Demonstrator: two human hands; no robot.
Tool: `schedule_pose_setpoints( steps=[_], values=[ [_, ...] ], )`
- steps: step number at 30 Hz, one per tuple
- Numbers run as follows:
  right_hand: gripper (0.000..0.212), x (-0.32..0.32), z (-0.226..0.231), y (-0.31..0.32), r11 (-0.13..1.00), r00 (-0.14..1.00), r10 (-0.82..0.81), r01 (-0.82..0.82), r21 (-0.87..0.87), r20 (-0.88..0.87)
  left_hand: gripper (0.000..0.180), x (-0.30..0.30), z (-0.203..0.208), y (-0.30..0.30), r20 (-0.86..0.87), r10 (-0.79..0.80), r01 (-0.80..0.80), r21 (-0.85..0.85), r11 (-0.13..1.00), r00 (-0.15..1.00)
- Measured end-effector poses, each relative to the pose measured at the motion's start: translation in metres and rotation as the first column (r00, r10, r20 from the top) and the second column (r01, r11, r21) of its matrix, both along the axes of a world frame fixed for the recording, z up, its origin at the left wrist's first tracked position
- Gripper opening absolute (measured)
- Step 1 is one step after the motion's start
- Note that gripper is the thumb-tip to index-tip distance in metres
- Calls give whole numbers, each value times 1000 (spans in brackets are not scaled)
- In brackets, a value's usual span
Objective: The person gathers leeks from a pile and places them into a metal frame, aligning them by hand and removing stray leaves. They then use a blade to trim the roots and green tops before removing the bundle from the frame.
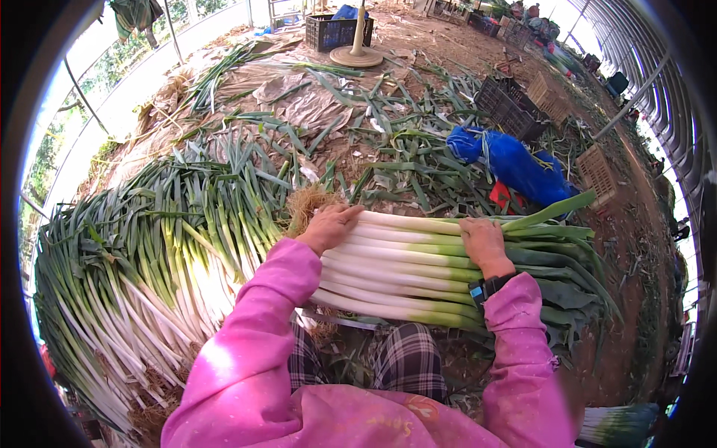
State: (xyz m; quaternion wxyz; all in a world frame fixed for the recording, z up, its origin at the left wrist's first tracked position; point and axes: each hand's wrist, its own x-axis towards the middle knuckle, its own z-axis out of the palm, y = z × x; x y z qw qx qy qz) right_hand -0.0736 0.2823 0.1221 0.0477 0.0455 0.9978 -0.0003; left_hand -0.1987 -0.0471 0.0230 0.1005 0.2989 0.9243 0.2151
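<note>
A row of trimmed leeks point(396, 272) lies side by side in front of me, just beyond my knees. Their white root ends point left and their green leaves fan out to the right. At the far left corner of the row, my left hand point(332, 226) is closed over the root end of the farthest stalks, beside a tuft of brown roots point(306, 205). My right hand point(484, 245) curls over the far stalks where white turns to green. Its fingertips are partly hidden against the leeks.
A big heap of untrimmed leeks point(149, 269) spreads on the left. Cut leaves point(418, 160) litter the ground ahead. A blue bag point(523, 168) lies at the far right, near dark crates point(511, 108). More leeks point(616, 425) lie at the lower right. A post on a round base point(357, 55) stands behind.
</note>
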Motion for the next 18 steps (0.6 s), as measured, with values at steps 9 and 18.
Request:
schedule_pose_setpoints(
  steps=[9,18],
  values=[
    [24,5,-15,-1,985,957,110,-141,-100,-268,43,14,-18,-13,-239,59,-32,113,993,969],
    [29,-15,76,-47,905,723,419,-383,186,-549,38,43,48,-49,-377,242,-55,444,894,894]
  ],
)
